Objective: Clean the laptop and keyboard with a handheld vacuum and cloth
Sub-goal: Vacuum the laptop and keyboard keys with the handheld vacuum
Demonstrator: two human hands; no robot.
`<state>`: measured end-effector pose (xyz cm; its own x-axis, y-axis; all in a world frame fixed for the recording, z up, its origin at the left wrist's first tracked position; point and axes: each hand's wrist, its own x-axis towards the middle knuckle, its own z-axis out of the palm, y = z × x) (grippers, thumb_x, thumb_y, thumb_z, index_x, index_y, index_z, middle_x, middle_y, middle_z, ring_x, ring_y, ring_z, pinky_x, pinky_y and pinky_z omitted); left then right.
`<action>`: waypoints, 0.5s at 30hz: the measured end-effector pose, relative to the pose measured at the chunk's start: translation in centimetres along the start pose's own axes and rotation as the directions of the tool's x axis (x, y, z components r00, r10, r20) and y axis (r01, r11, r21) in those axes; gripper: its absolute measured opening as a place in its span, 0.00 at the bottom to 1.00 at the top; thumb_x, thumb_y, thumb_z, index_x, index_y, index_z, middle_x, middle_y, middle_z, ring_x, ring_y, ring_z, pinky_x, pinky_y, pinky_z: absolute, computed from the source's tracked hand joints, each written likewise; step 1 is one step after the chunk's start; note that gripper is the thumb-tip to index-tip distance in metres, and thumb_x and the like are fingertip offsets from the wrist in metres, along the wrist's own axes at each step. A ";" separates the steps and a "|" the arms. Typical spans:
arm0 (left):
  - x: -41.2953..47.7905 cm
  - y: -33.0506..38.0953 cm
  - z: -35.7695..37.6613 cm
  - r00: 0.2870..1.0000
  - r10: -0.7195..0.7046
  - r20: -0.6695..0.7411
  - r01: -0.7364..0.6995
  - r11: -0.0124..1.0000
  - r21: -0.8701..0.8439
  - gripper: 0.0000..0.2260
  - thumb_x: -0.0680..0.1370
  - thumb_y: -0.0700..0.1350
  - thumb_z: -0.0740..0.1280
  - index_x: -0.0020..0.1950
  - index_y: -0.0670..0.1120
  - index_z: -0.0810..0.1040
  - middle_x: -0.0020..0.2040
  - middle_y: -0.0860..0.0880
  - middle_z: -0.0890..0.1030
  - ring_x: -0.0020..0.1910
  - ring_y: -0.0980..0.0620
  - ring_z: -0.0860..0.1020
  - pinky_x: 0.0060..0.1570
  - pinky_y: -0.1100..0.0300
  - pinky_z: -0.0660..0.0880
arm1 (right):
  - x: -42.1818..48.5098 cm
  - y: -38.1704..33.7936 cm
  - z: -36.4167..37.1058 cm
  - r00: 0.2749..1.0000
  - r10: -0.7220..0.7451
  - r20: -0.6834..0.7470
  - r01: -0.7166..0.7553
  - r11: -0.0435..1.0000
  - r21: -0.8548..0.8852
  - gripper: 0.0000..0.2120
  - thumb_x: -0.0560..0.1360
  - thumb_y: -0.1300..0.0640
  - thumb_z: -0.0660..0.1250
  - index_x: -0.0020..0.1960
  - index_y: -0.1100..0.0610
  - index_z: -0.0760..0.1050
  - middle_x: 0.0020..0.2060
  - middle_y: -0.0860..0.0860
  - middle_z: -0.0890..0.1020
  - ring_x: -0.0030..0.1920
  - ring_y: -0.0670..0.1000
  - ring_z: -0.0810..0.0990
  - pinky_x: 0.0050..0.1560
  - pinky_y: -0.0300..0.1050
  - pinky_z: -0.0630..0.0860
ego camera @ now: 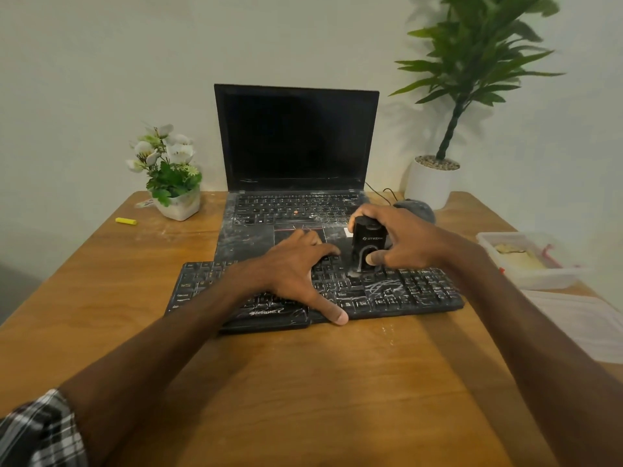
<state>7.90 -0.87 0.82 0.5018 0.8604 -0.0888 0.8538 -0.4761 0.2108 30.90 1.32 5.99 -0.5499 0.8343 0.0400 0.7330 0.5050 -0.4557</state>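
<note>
A black laptop (296, 136) stands open at the back of the wooden table (303, 382), its keys and palm rest streaked with white dust. In front of it lies a dusty black keyboard (418, 291). My right hand (408, 241) grips a small black handheld vacuum (365, 246) upright, its nozzle down on the keyboard's upper middle keys. My left hand (290, 271) lies flat with fingers spread on the keyboard's left-middle part, thumb at the front edge. A grey cloth (416, 208) sits behind my right hand, beside the laptop.
A white pot of white flowers (168, 173) stands back left, with a yellow stick (126, 221) near it. A tall green plant in a white pot (435, 176) stands back right. A clear plastic tub (526, 257) and white paper (580, 321) lie at the right edge.
</note>
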 end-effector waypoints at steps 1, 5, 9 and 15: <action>0.0 0.0 0.0 1.000 0.000 0.000 0.000 1.000 -0.001 0.56 0.60 0.77 0.74 0.82 0.56 0.59 0.59 0.55 0.64 0.58 0.54 0.63 0.61 0.54 0.70 | 0.0 -0.1 -0.2 1.000 0.004 0.008 -0.004 0.999 -0.053 0.29 0.70 0.62 0.77 0.66 0.48 0.69 0.53 0.47 0.79 0.53 0.46 0.80 0.43 0.36 0.76; -0.1 0.1 0.0 1.000 -0.005 0.005 0.005 1.000 -0.001 0.57 0.60 0.77 0.74 0.82 0.56 0.59 0.60 0.55 0.63 0.59 0.54 0.62 0.65 0.51 0.70 | 0.0 -1.0 -1.1 1.000 -0.003 -0.012 0.001 0.990 -0.142 0.29 0.68 0.64 0.77 0.63 0.47 0.70 0.52 0.47 0.79 0.52 0.47 0.80 0.43 0.36 0.74; -0.1 0.2 -0.1 1.000 -0.004 0.018 0.004 1.000 0.026 0.58 0.60 0.79 0.72 0.83 0.55 0.57 0.60 0.56 0.61 0.59 0.53 0.61 0.67 0.49 0.70 | 0.3 -2.3 -1.9 0.995 -0.055 -0.079 0.056 0.998 0.002 0.28 0.68 0.63 0.78 0.61 0.47 0.71 0.54 0.47 0.79 0.55 0.48 0.80 0.50 0.45 0.82; -0.1 -0.1 0.1 1.000 0.010 0.002 -0.010 0.999 0.050 0.53 0.59 0.81 0.70 0.76 0.56 0.63 0.58 0.54 0.63 0.57 0.53 0.62 0.65 0.49 0.71 | 0.6 -3.2 -0.2 0.997 -0.067 -0.041 0.069 0.996 0.054 0.26 0.69 0.63 0.78 0.62 0.48 0.71 0.53 0.44 0.78 0.54 0.44 0.79 0.47 0.37 0.77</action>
<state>7.83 -0.94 0.68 0.5106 0.8553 -0.0884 0.8545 -0.4933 0.1630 28.25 0.27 7.65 -0.5805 0.8072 0.1072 0.6707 0.5487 -0.4991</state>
